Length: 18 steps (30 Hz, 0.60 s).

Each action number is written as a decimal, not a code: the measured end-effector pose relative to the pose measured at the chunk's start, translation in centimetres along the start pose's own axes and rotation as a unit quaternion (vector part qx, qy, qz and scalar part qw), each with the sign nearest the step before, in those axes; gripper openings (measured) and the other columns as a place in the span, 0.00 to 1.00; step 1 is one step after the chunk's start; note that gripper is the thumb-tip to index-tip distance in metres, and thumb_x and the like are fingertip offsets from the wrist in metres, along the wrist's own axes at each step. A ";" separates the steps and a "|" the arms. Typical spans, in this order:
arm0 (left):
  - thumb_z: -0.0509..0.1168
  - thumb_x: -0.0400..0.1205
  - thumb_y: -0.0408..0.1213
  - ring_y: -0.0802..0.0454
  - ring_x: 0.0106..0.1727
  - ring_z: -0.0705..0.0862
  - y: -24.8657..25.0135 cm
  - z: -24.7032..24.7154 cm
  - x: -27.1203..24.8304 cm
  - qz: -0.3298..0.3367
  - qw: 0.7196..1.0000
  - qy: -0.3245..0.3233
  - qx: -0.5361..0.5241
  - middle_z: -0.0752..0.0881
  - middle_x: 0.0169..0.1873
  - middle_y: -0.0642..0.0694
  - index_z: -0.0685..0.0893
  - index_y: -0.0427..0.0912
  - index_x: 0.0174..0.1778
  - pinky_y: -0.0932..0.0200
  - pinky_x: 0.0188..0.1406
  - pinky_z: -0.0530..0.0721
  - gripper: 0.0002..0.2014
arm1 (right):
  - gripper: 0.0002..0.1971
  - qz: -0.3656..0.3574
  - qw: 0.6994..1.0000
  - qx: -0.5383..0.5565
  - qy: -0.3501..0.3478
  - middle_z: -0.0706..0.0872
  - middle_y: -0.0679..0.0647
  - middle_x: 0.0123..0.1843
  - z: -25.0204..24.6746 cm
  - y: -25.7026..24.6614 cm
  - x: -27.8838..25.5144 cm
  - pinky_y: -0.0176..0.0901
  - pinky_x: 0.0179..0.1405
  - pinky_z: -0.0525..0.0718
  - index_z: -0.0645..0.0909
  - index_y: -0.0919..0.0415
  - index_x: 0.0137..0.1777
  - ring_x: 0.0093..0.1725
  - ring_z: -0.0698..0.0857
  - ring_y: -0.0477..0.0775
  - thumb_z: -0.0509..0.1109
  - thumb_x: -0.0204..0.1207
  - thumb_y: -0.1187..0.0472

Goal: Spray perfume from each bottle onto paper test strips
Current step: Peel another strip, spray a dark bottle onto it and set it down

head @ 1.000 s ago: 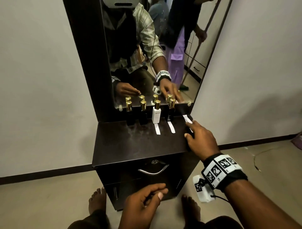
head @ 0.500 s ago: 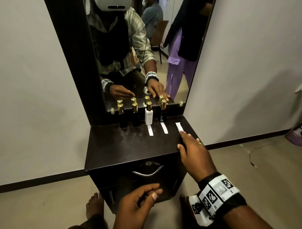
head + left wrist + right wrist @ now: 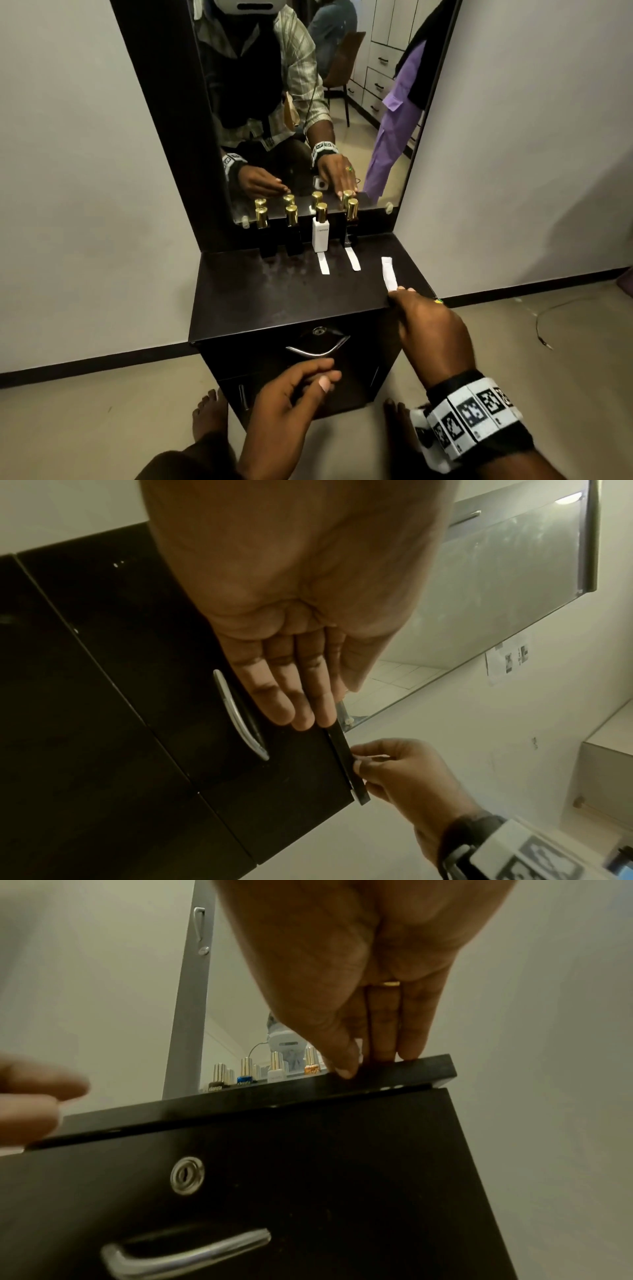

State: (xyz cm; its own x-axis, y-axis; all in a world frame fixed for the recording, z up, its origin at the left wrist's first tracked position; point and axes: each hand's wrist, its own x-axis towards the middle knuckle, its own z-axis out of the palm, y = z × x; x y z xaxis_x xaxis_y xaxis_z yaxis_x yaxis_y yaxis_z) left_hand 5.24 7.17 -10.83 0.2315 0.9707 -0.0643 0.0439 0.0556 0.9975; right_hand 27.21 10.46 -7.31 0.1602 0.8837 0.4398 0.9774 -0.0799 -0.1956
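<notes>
Nearest, at 6 o'clock in the head view, the left hand [image 3: 287,394] hangs in front of the drawer handle [image 3: 317,347], fingers loosely curled, its grip empty. At 4 o'clock the right hand [image 3: 428,329] sits at the front right edge of the desk [image 3: 274,301]; the fingertips [image 3: 406,290] lie on top and the thumb against the edge face, as the right wrist view shows. They touch the near end of a strip [image 3: 389,274], but whether that grip pinches the paper or only presses it flat I cannot tell.

Further back, toward 12 o'clock, two more strips [image 3: 323,263] lie in front of the white bottle [image 3: 320,230] and the dark bottle beside it [image 3: 351,222]. Two other dark bottles [image 3: 277,229] stand to the left with no strip before them. All four wear gold caps and stand just in front of the mirror [image 3: 308,102].

The risks, as I judge them: the strip reaches right to the desk's edge, so a careless drag could slide it off onto the floor. The bottles stand close together, so reaching for one could knock its neighbour over. Spray could also drift onto a neighbouring strip and mix the scents.
</notes>
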 end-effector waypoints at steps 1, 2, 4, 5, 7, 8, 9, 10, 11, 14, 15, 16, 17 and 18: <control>0.67 0.82 0.30 0.53 0.52 0.92 -0.2 0.1 -0.1 -0.002 1.000 -0.005 0.001 0.94 0.46 0.52 0.89 0.49 0.56 0.56 0.54 0.89 0.11 | 0.16 0.005 1.000 0.007 0.013 0.93 0.53 0.38 -0.2 -0.1 -0.2 0.44 0.28 0.87 0.91 0.54 0.51 0.34 0.91 0.59 0.82 0.66 0.70; 0.67 0.83 0.31 0.52 0.52 0.91 -0.3 0.2 -0.1 -0.007 1.000 -0.009 -0.003 0.94 0.46 0.52 0.89 0.49 0.56 0.55 0.52 0.89 0.11 | 0.15 0.006 0.999 0.022 0.029 0.92 0.53 0.36 -0.5 -0.2 -0.7 0.44 0.27 0.86 0.91 0.53 0.53 0.31 0.90 0.59 0.81 0.68 0.68; 0.66 0.82 0.39 0.49 0.53 0.91 -0.4 0.2 0.1 -0.031 0.999 -0.021 -0.032 0.94 0.48 0.50 0.88 0.47 0.58 0.52 0.51 0.90 0.11 | 0.15 -0.003 0.995 0.083 0.061 0.93 0.53 0.37 -0.9 -0.9 -2.2 0.44 0.32 0.88 0.91 0.54 0.58 0.31 0.90 0.56 0.80 0.73 0.66; 0.64 0.80 0.45 0.48 0.54 0.91 -0.4 0.2 0.1 -0.057 0.996 -0.028 -0.060 0.94 0.49 0.48 0.87 0.45 0.59 0.49 0.52 0.89 0.15 | 0.14 -0.012 0.990 0.121 0.076 0.94 0.53 0.41 -0.9 -1.6 -3.2 0.43 0.36 0.89 0.91 0.55 0.59 0.34 0.91 0.53 0.80 0.74 0.65; 0.59 0.79 0.52 0.43 0.55 0.91 -0.1 0.1 0.5 -0.111 0.985 -0.031 -0.129 0.94 0.51 0.43 0.87 0.42 0.60 0.45 0.56 0.87 0.22 | 0.13 -0.037 0.977 0.184 0.101 0.95 0.50 0.51 -0.7 -3.0 -5.2 0.41 0.46 0.91 0.91 0.57 0.61 0.43 0.93 0.48 0.77 0.77 0.66; 0.56 0.81 0.53 0.41 0.56 0.91 -0.1 -0.2 0.4 -0.133 0.978 -0.024 -0.161 0.93 0.52 0.40 0.86 0.40 0.60 0.43 0.58 0.86 0.24 | 0.12 -0.056 0.972 0.208 0.097 0.94 0.49 0.55 -0.2 -3.8 -6.4 0.38 0.52 0.89 0.91 0.57 0.62 0.48 0.92 0.45 0.76 0.79 0.65; 0.55 0.83 0.53 0.41 0.57 0.90 0.1 -0.4 0.7 -0.142 0.973 -0.020 -0.182 0.93 0.53 0.38 0.86 0.39 0.61 0.42 0.60 0.86 0.24 | 0.13 -0.082 0.967 0.225 0.086 0.93 0.48 0.58 0.3 -4.3 -7.4 0.34 0.57 0.87 0.90 0.56 0.64 0.53 0.91 0.42 0.73 0.81 0.64; 0.54 0.84 0.52 0.40 0.57 0.90 0.0 -0.7 0.5 -0.145 0.969 -0.014 -0.202 0.92 0.54 0.37 0.86 0.39 0.62 0.41 0.60 0.85 0.24 | 0.15 -0.108 0.963 0.240 0.057 0.92 0.47 0.61 0.9 -4.9 -8.7 0.29 0.62 0.84 0.88 0.54 0.67 0.57 0.90 0.39 0.71 0.82 0.63; 0.55 0.84 0.51 0.41 0.58 0.90 0.0 -1.0 0.5 -0.142 0.966 -0.011 -0.215 0.92 0.55 0.37 0.86 0.39 0.63 0.42 0.60 0.85 0.23 | 0.17 -0.139 0.959 0.246 0.030 0.91 0.48 0.63 1.5 -5.1 -9.6 0.27 0.67 0.81 0.86 0.54 0.69 0.60 0.88 0.39 0.70 0.82 0.62; 0.58 0.85 0.42 0.42 0.58 0.90 -0.5 -2.0 0.4 -0.125 0.966 0.004 -0.228 0.91 0.56 0.36 0.85 0.37 0.63 0.46 0.57 0.88 0.17 | 0.20 -0.196 0.953 0.232 -0.002 0.89 0.50 0.67 2.7 -5.6 -11.5 0.30 0.73 0.78 0.83 0.56 0.72 0.65 0.87 0.42 0.74 0.79 0.64; 0.59 0.86 0.40 0.43 0.56 0.90 -0.7 -2.2 0.4 -0.119 0.967 0.011 -0.226 0.91 0.55 0.36 0.85 0.37 0.62 0.48 0.54 0.89 0.16 | 0.21 -0.200 0.950 0.238 -0.006 0.88 0.50 0.68 2.9 -5.9 -11.6 0.30 0.73 0.78 0.82 0.56 0.72 0.66 0.87 0.42 0.74 0.79 0.63; 0.59 0.86 0.38 0.44 0.54 0.90 -0.8 -2.4 0.5 -0.112 0.967 0.017 -0.227 0.91 0.54 0.36 0.85 0.36 0.61 0.50 0.51 0.90 0.14 | 0.21 -0.198 0.948 0.250 -0.007 0.87 0.50 0.69 2.9 -6.0 -11.4 0.30 0.73 0.78 0.82 0.56 0.73 0.67 0.86 0.42 0.74 0.80 0.61; 0.60 0.86 0.37 0.44 0.53 0.90 -0.9 -2.6 0.6 -0.105 0.967 0.022 -0.232 0.91 0.53 0.36 0.85 0.36 0.61 0.51 0.50 0.91 0.14 | 0.21 -0.188 0.946 0.264 -0.009 0.86 0.49 0.70 2.9 -6.2 -11.3 0.30 0.72 0.79 0.81 0.56 0.73 0.69 0.85 0.41 0.74 0.80 0.56; 0.60 0.86 0.36 0.43 0.52 0.90 -1.0 -2.8 0.7 -0.098 0.966 0.026 -0.236 0.91 0.51 0.36 0.85 0.35 0.61 0.51 0.49 0.91 0.13 | 0.23 -0.166 0.946 0.277 -0.012 0.86 0.49 0.71 2.9 -6.5 -11.1 0.30 0.71 0.79 0.81 0.57 0.73 0.70 0.84 0.41 0.74 0.80 0.50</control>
State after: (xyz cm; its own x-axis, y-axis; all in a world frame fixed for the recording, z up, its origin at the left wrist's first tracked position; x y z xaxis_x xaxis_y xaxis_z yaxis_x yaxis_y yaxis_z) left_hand 2.65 8.47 -11.82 0.2131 0.9408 -0.2636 -0.3700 0.3274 0.8694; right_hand 18.72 2.48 -13.43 -0.1525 0.8279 0.5398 0.7497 0.4528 -0.4826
